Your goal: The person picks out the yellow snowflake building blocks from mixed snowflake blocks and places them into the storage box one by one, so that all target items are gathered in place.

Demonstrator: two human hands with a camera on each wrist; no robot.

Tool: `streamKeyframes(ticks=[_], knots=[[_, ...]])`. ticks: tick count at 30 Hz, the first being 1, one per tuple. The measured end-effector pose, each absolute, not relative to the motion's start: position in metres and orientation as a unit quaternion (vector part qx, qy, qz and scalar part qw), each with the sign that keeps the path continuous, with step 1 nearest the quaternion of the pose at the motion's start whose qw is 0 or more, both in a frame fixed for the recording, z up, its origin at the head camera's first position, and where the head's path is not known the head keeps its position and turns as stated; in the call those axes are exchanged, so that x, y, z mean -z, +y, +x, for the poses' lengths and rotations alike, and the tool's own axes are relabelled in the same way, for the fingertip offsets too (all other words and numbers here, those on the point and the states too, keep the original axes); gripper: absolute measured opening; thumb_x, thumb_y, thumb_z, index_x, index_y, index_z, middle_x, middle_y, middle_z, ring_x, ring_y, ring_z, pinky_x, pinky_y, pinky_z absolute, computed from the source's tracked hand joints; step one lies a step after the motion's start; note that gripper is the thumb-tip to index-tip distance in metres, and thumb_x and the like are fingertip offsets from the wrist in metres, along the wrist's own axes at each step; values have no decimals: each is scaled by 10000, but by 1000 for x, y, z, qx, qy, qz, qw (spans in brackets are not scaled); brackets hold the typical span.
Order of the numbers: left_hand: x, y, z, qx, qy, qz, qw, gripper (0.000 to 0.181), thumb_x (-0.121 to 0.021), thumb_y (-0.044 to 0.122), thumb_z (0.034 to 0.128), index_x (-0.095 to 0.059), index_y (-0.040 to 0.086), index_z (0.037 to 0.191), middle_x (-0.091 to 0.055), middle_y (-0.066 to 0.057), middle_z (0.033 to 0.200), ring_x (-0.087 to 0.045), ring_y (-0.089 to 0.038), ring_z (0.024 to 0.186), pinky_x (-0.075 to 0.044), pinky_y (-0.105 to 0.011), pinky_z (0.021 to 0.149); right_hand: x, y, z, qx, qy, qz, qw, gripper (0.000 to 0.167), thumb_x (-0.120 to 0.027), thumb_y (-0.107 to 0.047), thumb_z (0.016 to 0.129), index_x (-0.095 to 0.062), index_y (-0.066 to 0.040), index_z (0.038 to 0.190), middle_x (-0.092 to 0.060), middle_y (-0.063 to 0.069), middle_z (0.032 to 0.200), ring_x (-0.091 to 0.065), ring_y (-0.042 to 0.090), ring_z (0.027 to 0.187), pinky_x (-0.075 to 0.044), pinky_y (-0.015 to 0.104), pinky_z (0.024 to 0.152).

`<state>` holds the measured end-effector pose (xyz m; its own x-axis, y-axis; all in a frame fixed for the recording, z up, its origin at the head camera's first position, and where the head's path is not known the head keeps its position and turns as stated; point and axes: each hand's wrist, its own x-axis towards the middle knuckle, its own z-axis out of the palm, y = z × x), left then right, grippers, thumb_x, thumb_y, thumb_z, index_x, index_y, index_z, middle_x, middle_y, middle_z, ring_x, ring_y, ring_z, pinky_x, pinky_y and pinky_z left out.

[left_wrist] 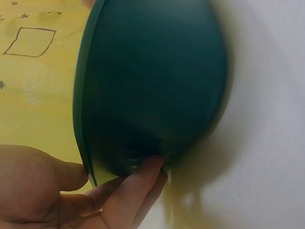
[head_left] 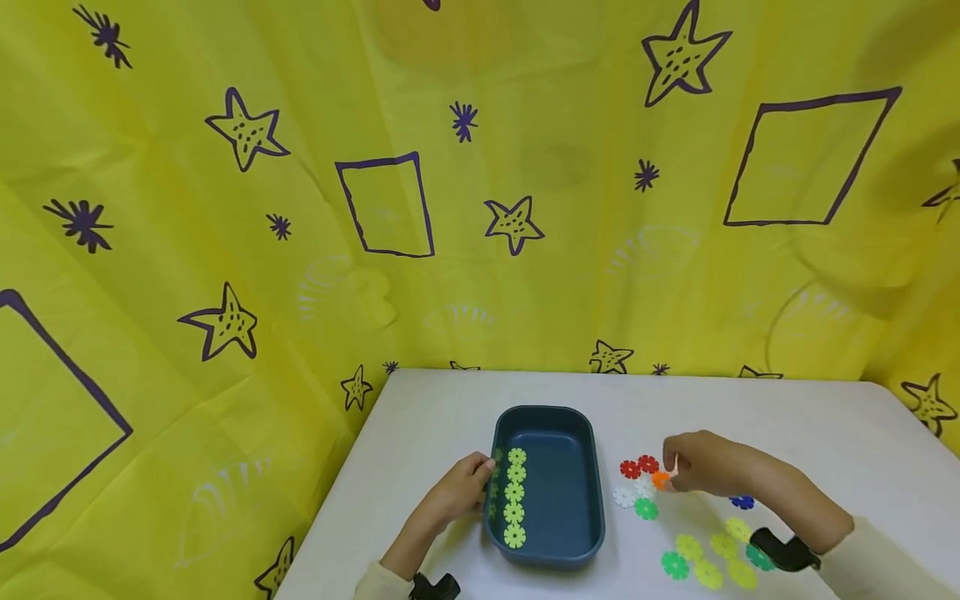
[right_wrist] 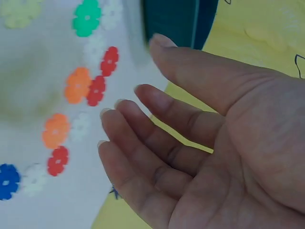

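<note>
Editor: What lies closest to the person?

Photographer: Loose yellow discs (head_left: 724, 542), at six o'clock from the right hand (head_left: 703, 463). They look like thin, notched plastic: by my judgement light, fairly stiff, hard to break and apt to skate on the smooth table (head_left: 435, 417).

Editor: Where to take hold of one?

Photographer: Thumb and finger on opposite notched edges, I'd say; lying flat, a disc offers little to get under.

Editor: And the hands?

Photographer: The left hand (head_left: 461, 487) grips the tray (head_left: 562, 500) at its nine o'clock side, thumb at the rim, fingers against the outside. The tray seems rigid, best held by that rim. Inside, also toward nine, runs a row of five yellow discs (head_left: 514, 490). At the tray's three o'clock, the right hand hovers, fingers loosely bent, thumb spread away, nothing in its grasp.

Editor: Its nearest piece?

Photographer: An orange disc (head_left: 659, 481), flat on the table just beside the fingertips, between eight and nine o'clock; whether they touch, I cannot tell. Red discs (head_left: 631, 470) lie beyond it, at nine.

Editor: Backdrop?

Photographer: A yellow curtain (head_left: 570, 308) of starfish, at twelve.
</note>
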<state>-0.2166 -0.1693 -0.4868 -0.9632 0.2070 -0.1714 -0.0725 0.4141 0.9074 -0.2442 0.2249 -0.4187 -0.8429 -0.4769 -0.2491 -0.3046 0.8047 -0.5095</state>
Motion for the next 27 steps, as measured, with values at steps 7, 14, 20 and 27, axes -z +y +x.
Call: streamKeyframes(ticks=[7, 14, 20, 27], knots=[[486, -169, -216, -535, 835, 46, 125, 327, -461, 247, 1146, -601, -39, 1220, -610, -110, 1036, -622, -220, 927, -605, -395, 753, 448, 239, -222, 264, 919, -183, 228, 289, -866, -106, 860, -625, -90, 1018, -530, 34, 883, -496, 219, 857, -444, 332, 734], [484, -167, -216, -537, 833, 43, 126, 323, -462, 244, 1146, -601, -38, 1220, -615, -114, 1043, -623, -215, 931, -605, -407, 765, 472, 246, -209, 287, 913, -187, 223, 344, -886, -77, 821, -564, -106, 939, -475, 31, 825, -447, 197, 779, -330, 288, 669], [487, -168, -216, -534, 835, 38, 127, 314, -460, 245, 1147, -600, -28, 1215, -615, -111, 1038, -627, -220, 922, -603, -401, 762, 481, 244, -206, 268, 921, -190, 209, 320, -875, -102, 840, -571, -128, 934, -499, 23, 850, -451, 184, 787, -357, 307, 710], [487, -168, -216, -540, 831, 42, 128, 321, -457, 240, 1147, -601, -39, 1214, -618, -113, 1036, -640, -223, 932, -608, -407, 766, 479, 238, -206, 241, 934, -161, 210, 391, -923, -150, 786, -563, -127, 937, -511, 24, 853, -475, 213, 809, -320, 430, 770]])
